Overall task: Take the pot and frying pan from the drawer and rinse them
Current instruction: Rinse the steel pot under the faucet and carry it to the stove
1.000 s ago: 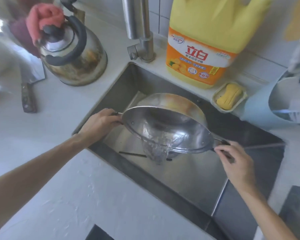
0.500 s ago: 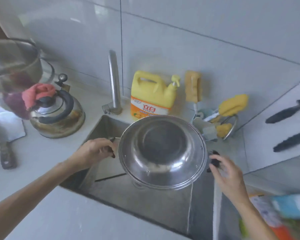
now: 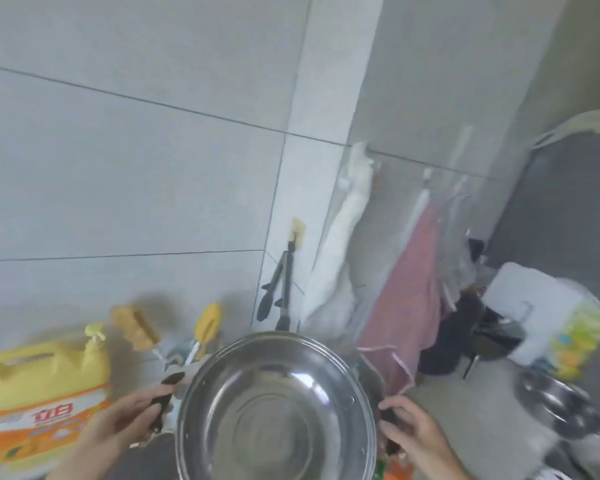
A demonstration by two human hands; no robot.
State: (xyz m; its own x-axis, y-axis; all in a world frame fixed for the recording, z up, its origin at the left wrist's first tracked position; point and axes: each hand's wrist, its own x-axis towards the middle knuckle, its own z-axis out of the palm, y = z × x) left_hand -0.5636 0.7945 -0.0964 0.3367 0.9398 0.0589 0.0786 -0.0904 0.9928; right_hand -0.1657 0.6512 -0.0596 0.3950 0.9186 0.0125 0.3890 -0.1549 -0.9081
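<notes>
I hold a round stainless steel pot (image 3: 274,410) in front of me, its open mouth facing the camera and its inside showing nothing in it. My left hand (image 3: 125,427) grips the black handle on its left side. My right hand (image 3: 416,438) grips the black handle on the right side. The pot is lifted in front of the tiled wall. The sink and the frying pan are out of view.
A yellow detergent jug (image 3: 45,393) stands at lower left, with yellow sponges and brushes (image 3: 205,327) beside it. Black tongs (image 3: 278,289), a white cloth (image 3: 340,251) and a pink towel (image 3: 406,299) hang on the wall. Steel cookware (image 3: 561,407) lies at right.
The pot has gone from pouring water into the sink to being raised and carried right; the view has swung up and right, away from the sink and kettle.
</notes>
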